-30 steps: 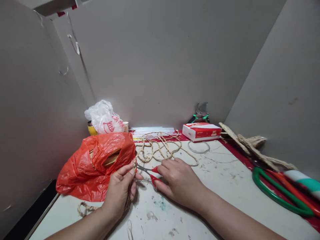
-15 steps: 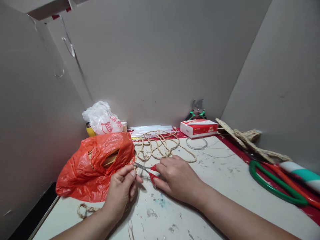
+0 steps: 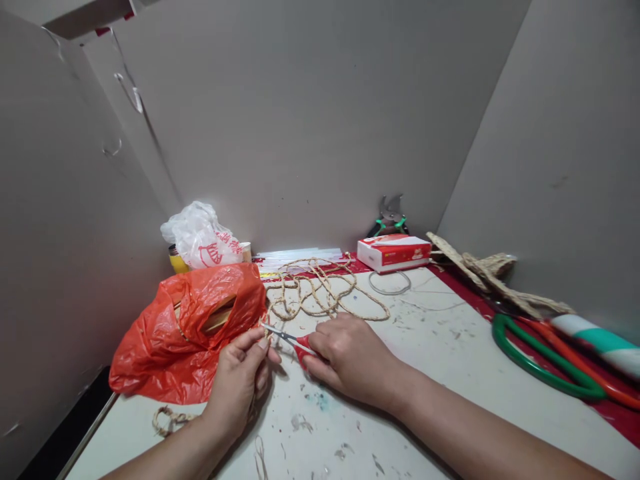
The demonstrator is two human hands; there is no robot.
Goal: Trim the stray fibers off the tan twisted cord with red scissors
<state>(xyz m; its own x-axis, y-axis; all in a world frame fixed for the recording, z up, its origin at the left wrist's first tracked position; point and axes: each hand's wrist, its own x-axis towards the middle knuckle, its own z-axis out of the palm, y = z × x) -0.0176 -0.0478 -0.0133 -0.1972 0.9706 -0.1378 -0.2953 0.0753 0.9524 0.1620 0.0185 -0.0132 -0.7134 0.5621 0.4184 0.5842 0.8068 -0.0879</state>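
My right hand [image 3: 345, 353] is closed around the red handles of a small pair of scissors [image 3: 289, 338], whose blades point left. Their tips are at the braided straw rope [image 3: 327, 303], right beside the fingertips of my left hand [image 3: 245, 373]. Thumb and index finger of my left hand pinch a part of that rope. Loose loops of it lie on the white tabletop [image 3: 420, 373] behind my hands. A curled rope end [image 3: 167, 421] shows left of my left forearm.
An orange plastic bag [image 3: 165, 347] with wooden pieces stands at left, a white bag [image 3: 200, 237] behind it. At the back are clear sticks [image 3: 300, 257], a tissue pack [image 3: 394, 253] and pruning shears [image 3: 391, 217]. Green-handled tool [image 3: 545, 363] and dried strips [image 3: 500, 280] lie right.
The scissor blades and handles have come closer together, and the tips have moved slightly left at the rope. The whole view has shifted a little.
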